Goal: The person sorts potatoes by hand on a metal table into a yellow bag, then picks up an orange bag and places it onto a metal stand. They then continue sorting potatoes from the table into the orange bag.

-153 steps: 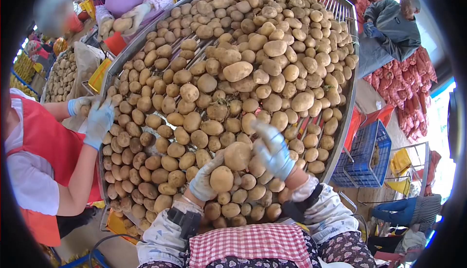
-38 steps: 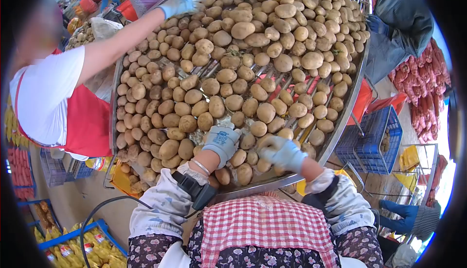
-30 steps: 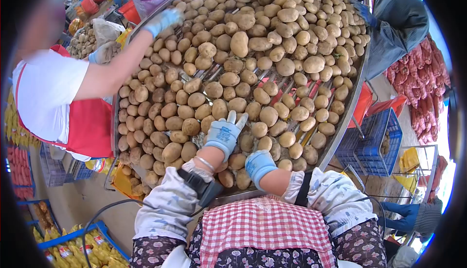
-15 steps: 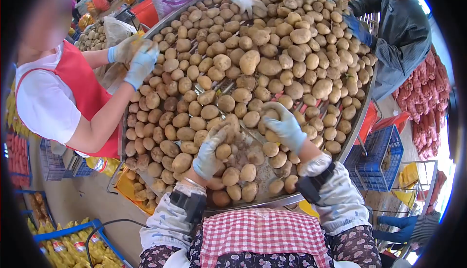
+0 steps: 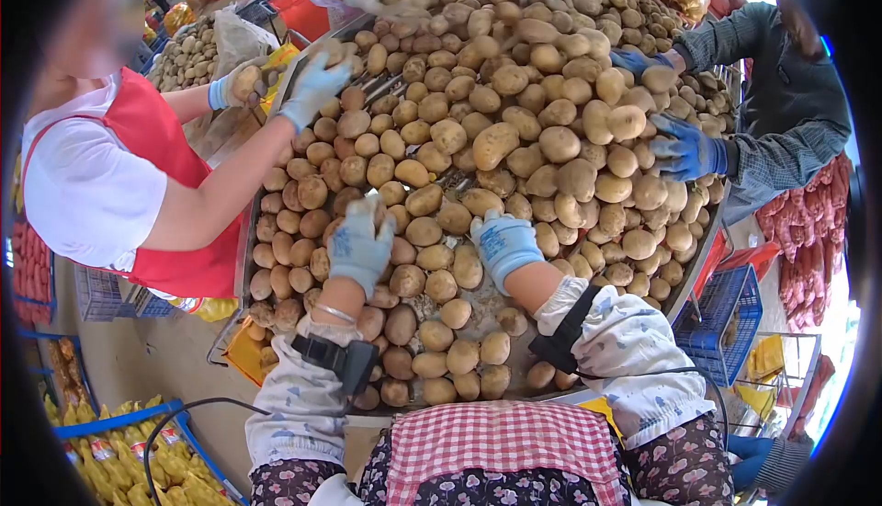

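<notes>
Potatoes (image 5: 496, 145) lie heaped over a metal sorting table (image 5: 684, 296). My left hand (image 5: 361, 247), in a light blue and white glove, reaches over the potatoes left of centre, fingers pointing away from me; whether they hold a potato is hidden. Resting among the potatoes nearer the middle, my right hand (image 5: 505, 247) has its gloved back up and its fingertips bent down out of sight. Between the two hands lie several potatoes and some dirt. Part of the metal surface shows in front of my right hand.
A co-worker in a red apron (image 5: 197, 239) stands at the left, gloved hands over the table edge. Other people's gloved hands work at the far side and right. Blue crates (image 5: 721, 322) and red net sacks (image 5: 808, 239) are at the right, yellow bags (image 5: 129, 460) at lower left.
Both my hands have moved, the left one forward and leftward, the right one slightly leftward and down. The co-workers' hands have shifted, and two blue-gloved hands now show at the right.
</notes>
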{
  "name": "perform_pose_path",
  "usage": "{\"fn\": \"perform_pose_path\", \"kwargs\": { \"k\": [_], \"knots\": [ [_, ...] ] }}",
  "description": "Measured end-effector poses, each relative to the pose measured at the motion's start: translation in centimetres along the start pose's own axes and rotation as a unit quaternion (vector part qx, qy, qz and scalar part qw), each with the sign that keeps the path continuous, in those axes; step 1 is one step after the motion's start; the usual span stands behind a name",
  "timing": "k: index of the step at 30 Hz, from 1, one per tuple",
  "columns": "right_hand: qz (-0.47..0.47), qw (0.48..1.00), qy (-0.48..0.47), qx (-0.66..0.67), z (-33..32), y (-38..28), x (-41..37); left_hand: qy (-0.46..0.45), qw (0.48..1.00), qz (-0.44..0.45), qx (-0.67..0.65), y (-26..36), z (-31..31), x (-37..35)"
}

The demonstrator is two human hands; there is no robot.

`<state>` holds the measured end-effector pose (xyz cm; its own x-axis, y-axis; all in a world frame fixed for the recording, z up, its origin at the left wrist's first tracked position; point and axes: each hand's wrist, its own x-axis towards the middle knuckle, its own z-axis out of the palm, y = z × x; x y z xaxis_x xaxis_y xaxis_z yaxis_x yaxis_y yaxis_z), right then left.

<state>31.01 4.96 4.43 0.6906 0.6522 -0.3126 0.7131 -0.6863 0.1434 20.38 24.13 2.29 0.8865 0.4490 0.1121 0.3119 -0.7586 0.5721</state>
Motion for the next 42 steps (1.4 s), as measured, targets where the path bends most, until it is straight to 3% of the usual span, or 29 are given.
{"fn": "perform_pose_path", "kwargs": {
  "k": [2, 3, 4, 6, 8, 9, 12, 14, 17, 19, 20, 21, 22, 23, 25, 27, 29, 30, 31, 33, 34, 35, 37, 38, 40, 42],
  "knots": [
    [-0.007, 0.999, -0.02, 0.046, -0.9, 0.8, -0.3, -0.009, 0.999, -0.044, 0.004, 0.0, -0.8, 3.4],
    [-0.008, 0.999, -0.021, 0.046, -1.5, 0.8, 0.0, -0.104, 0.992, -0.032, 0.056, -0.9, -0.5, 5.3],
    [-0.018, 0.995, -0.098, 0.026, -2.3, 0.6, 0.6, -0.197, 0.974, -0.018, 0.109, -1.3, -0.4, 6.7],
    [-0.021, 0.972, -0.233, -0.01, -3.8, 0.2, 1.4, -0.232, 0.963, -0.021, 0.134, -0.1, -1.8, 7.7],
    [-0.02, 0.973, -0.228, -0.026, -3.1, -0.3, 0.7, -0.286, 0.933, -0.019, 0.217, 1.0, -1.8, 8.1],
    [-0.021, 0.974, -0.22, -0.046, -2.6, -0.6, 0.3, -0.29, 0.932, -0.021, 0.214, 1.2, -1.5, 8.5],
    [0.002, 0.975, -0.218, -0.037, -2.7, -1.0, 0.4, -0.305, 0.878, 0.005, 0.368, 2.3, -1.1, 9.2],
    [0.003, 0.977, -0.21, -0.033, -2.9, -0.7, 0.3, -0.313, 0.892, -0.021, 0.326, 1.2, -0.6, 9.0],
    [-0.05, 0.987, -0.097, 0.119, -1.6, 2.6, -2.0, -0.302, 0.925, -0.057, 0.223, -0.2, -2.4, 7.0],
    [-0.028, 0.906, -0.135, 0.401, -1.3, 4.5, -4.1, -0.298, 0.934, -0.052, 0.191, -2.7, -2.1, 6.2],
    [-0.029, 0.905, -0.14, 0.4, 0.0, 5.4, -5.3, -0.256, 0.952, -0.054, 0.159, -3.2, -2.2, 5.4],
    [-0.037, 0.759, -0.112, 0.641, 1.5, 6.2, -6.4, -0.256, 0.952, -0.056, 0.158, -3.1, -2.2, 5.6],
    [-0.04, 0.551, -0.073, 0.83, 2.4, 6.5, -7.2, -0.262, 0.949, -0.054, 0.166, -2.9, -2.2, 6.1],
    [-0.038, 0.551, -0.075, 0.831, 2.8, 6.3, -7.7, -0.269, 0.946, -0.052, 0.174, -2.7, -2.0, 6.4],
    [-0.047, 0.121, -0.156, 0.979, 3.1, 6.2, -8.4, -0.296, 0.937, -0.069, 0.173, -1.7, -1.2, 8.1],
    [-0.068, 0.132, -0.147, 0.978, 2.0, 5.2, -7.2, -0.314, 0.929, -0.084, 0.175, -2.3, -1.0, 8.8],
    [-0.023, 0.319, -0.114, 0.941, 0.0, 4.5, -5.7, -0.307, 0.945, -0.104, -0.033, -4.7, -0.7, 8.1],
    [-0.061, 0.387, -0.105, 0.914, -1.1, 4.3, -4.6, -0.291, 0.95, -0.095, -0.064, -4.6, -1.6, 7.0],
    [-0.061, 0.388, -0.105, 0.914, -2.3, 3.8, -3.5, -0.289, 0.95, -0.095, -0.065, -4.4, -2.5, 5.7],
    [-0.08, 0.596, -0.088, 0.794, -4.3, 2.7, -1.2, -0.162, 0.986, -0.038, 0.016, -4.4, -3.5, 3.6],
    [-0.042, 0.63, -0.091, 0.77, -4.5, 1.6, 0.0, -0.164, 0.986, -0.034, 0.006, -4.8, -3.3, 3.0],
    [-0.041, 0.632, -0.095, 0.768, -4.0, 0.5, 1.2, -0.163, 0.986, -0.038, 0.003, -4.3, -3.5, 2.8],
    [-0.089, 0.69, -0.042, 0.717, -3.2, -1.7, 4.0, -0.21, 0.971, -0.082, 0.085, -2.5, -4.0, 2.8],
    [-0.093, 0.692, -0.046, 0.714, -4.1, -2.6, 5.4, -0.212, 0.97, -0.068, 0.094, -2.9, -3.8, 3.0],
    [-0.122, 0.902, -0.057, 0.409, -6.0, -4.3, 7.9, -0.213, 0.97, -0.071, 0.097, -2.8, -5.1, 2.8],
    [-0.109, 0.927, -0.081, 0.35, -5.4, -6.0, 10.0, -0.184, 0.978, -0.052, 0.078, -4.0, -5.5, 1.6]
  ]
}}
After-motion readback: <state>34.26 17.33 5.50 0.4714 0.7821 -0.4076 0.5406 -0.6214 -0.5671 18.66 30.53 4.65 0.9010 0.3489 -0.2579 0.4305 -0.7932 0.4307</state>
